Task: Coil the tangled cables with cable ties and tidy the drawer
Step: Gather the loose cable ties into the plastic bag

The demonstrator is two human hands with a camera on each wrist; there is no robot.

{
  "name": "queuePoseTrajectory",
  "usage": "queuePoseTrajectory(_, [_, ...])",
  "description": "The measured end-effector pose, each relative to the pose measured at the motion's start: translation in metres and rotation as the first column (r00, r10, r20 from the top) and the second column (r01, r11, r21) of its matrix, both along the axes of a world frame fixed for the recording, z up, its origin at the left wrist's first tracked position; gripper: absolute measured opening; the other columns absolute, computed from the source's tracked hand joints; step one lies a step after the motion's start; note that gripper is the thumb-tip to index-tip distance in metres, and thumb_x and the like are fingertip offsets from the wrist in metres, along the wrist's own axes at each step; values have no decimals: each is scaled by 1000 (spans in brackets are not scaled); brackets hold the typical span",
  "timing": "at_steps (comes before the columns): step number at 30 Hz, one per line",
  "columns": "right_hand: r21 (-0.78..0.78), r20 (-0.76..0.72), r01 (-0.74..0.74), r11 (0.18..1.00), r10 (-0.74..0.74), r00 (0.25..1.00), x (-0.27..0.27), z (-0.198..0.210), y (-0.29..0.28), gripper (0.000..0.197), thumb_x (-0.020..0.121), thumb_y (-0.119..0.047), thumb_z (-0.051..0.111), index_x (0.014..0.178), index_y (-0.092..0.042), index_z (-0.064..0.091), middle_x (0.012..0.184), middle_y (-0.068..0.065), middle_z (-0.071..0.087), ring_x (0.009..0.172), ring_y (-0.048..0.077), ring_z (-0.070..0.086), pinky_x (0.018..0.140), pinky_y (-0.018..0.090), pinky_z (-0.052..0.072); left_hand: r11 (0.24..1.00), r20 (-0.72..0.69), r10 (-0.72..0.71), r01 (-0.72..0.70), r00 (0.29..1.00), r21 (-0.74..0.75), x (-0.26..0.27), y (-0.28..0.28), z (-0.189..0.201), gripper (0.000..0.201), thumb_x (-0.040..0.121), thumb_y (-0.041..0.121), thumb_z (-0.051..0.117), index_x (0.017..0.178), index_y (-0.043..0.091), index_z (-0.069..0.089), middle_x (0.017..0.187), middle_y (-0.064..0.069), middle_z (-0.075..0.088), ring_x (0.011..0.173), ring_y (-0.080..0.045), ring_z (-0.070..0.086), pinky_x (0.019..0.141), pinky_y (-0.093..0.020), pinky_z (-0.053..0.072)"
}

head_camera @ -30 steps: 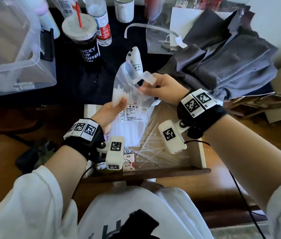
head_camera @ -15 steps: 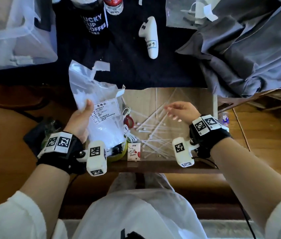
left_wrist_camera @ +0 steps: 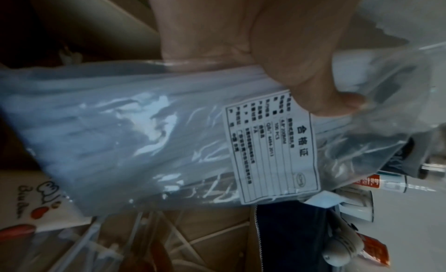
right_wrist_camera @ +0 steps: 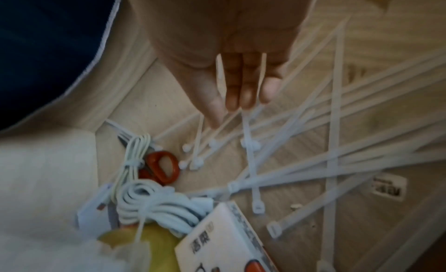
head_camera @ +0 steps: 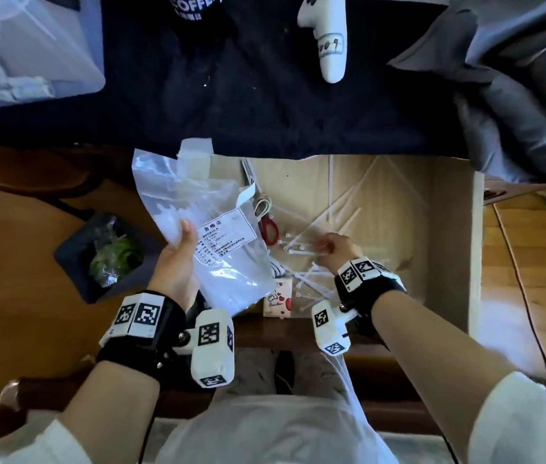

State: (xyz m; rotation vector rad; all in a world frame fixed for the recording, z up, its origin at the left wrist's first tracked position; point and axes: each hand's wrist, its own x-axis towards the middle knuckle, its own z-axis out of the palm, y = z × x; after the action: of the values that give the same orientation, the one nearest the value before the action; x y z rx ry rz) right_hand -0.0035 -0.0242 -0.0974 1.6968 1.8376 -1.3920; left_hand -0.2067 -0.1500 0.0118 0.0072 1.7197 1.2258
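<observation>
Holding the clear bag of cable ties [head_camera: 218, 242] in my left grip [head_camera: 178, 259], thumb on front, over the drawer's [head_camera: 449, 236] left side. Right grip [head_camera: 335, 251] is low in the drawer w/ fingers [right_wrist_camera: 241, 89] straight, touching loose cable ties [right_wrist_camera: 335, 123], too many & crossed to count. Also inside: 2 tied white cable coils [right_wrist_camera: 154, 201], 1 pr red-handled scissors [right_wrist_camera: 164, 167], 1 small carton [head_camera: 278, 301].

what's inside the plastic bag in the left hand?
The plastic bag in the left hand holds a blurred whitish bundle, probably cable ties; its label covers part.
</observation>
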Motion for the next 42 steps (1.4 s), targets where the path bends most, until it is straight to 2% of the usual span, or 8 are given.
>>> queuePoseTrajectory(5, [127,94,-86,988,74,993,-21,-11,-3,58,74,-12,72,127,-19,48,128,8,36,121,27,40,105,30,35,997,55,-20,16,998,76,-4,-3,-12,92,67,71,55,135,9,48,130,-9,60,119,-19,58,103,-38,43])
queuePoseTrajectory(8, [174,168,-108,979,78,983,-30,-16,1,56,73,-7,72,123,-13,46,127,9,32,121,31,39,108,37,35,993,88,-35,25,995,113,-5,-6,-15,114,44,81,68,133,12,50,129,-8,61,120,-18,57,101,-39,42])
queuePoseTrajectory(14, [80,289,-105,991,78,954,-28,-1,11,53,79,-20,73,122,-3,47,123,12,46,110,31,55,96,36,47,988,130,-76,58,989,141,-5,-10,-14,106,48,80,68,130,14,53,128,-9,61,118,-21,59,101,-42,41])
queuePoseTrajectory(18, [105,388,-367,924,302,871,-35,6,14,42,82,-17,68,119,-8,51,117,10,47,106,30,56,83,35,50,988,121,-83,66,989,138,-6,-9,-13,102,45,82,66,123,16,58,125,-8,64,116,-20,60,102,-43,41])
queuePoseTrajectory(29, [117,448,-480,869,385,807,-42,-8,18,37,88,-5,53,124,1,48,120,15,51,111,31,56,87,37,48,991,119,-37,21,992,134,-10,-10,-9,95,52,80,65,125,20,57,127,-5,62,119,-20,59,107,-48,37])
queuePoseTrajectory(35, [40,335,-519,854,478,812,-32,22,34,30,90,-20,51,117,-10,54,109,11,62,106,32,58,91,37,42,997,87,-29,22,996,79,-8,-7,-1,92,55,78,55,124,18,57,126,-5,63,112,-16,62,96,-39,48])
queuePoseTrajectory(39, [160,23,-450,878,453,891,-5,45,39,6,93,-18,46,94,-14,50,97,3,71,96,25,60,95,34,37,997,82,6,-12,997,76,-6,1,7,88,61,77,50,125,17,56,130,-6,60,120,-20,56,109,-48,36])
queuePoseTrajectory(42, [150,-240,-252,956,283,929,9,55,42,18,94,-14,47,79,-22,53,78,-10,70,96,17,63,95,33,43,996,69,35,-40,997,74,-5,8,13,92,62,76,50,132,16,51,131,-7,59,120,-21,56,107,-46,38])
